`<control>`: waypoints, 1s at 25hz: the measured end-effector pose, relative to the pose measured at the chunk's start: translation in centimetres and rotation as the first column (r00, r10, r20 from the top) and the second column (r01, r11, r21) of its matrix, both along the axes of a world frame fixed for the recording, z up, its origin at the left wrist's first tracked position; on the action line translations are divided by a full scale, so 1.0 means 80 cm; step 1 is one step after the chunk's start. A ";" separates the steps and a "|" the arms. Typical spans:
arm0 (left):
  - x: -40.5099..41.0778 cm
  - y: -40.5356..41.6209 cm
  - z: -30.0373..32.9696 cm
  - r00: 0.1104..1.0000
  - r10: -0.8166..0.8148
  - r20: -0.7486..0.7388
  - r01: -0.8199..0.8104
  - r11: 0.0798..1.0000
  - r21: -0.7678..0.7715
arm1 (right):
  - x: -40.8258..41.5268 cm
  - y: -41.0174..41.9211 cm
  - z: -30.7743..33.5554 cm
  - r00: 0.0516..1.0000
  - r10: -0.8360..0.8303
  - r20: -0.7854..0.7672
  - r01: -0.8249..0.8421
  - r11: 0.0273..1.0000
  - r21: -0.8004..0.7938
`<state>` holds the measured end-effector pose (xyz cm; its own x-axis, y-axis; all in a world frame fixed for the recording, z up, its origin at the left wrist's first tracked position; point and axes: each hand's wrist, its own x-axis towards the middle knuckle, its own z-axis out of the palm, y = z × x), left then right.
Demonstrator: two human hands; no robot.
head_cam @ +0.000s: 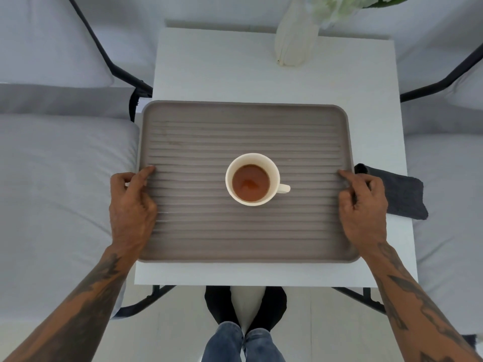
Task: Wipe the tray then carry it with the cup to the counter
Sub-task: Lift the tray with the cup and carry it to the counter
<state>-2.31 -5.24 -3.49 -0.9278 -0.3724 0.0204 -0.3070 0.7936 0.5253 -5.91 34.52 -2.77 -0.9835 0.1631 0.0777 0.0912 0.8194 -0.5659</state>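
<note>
While the cup [252, 179] sits centred, left hand [132, 207] and right hand [363, 209] grip the tray [198, 142].

ridged taupe tray [198, 142], cream cup [252, 178] of amber liquid, dark grey cloth [400, 194].

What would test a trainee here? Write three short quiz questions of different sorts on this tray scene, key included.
1. True or false: the cup stands on the tray and holds brown liquid.
2. Multiple choice: where does the dark cloth lie? A) inside the tray B) on the white table, right of the tray C) on the floor
3. Fill in: the left hand and right hand grip the tray's two short ____.

Key:
1. True.
2. B; it sits beside the right hand, outside the rim.
3. Sides; the thumbs rest on the ribbed surface and the other fingers curl round the rim.
</note>
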 end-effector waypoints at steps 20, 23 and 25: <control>0.195 -0.065 0.492 0.870 0.459 -0.180 -0.465 0.885 0.009 | -0.004 -0.098 0.505 0.892 0.405 -0.199 -0.418 0.908 -0.022; 0.274 -0.061 0.570 0.788 0.579 -0.210 -0.591 0.807 0.004 | 0.000 -0.134 0.572 0.807 0.551 -0.213 -0.568 0.823 -0.024; 0.336 -0.060 0.613 0.718 0.657 -0.229 -0.675 0.738 0.001 | 0.013 -0.170 0.619 0.712 0.669 -0.212 -0.687 0.727 -0.013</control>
<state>24.55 -10.04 45.58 -0.4118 -0.8812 0.2320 -0.6669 0.4649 0.5823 -4.84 20.89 46.79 -0.8011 -0.5276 0.2826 -0.5803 0.5691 -0.5826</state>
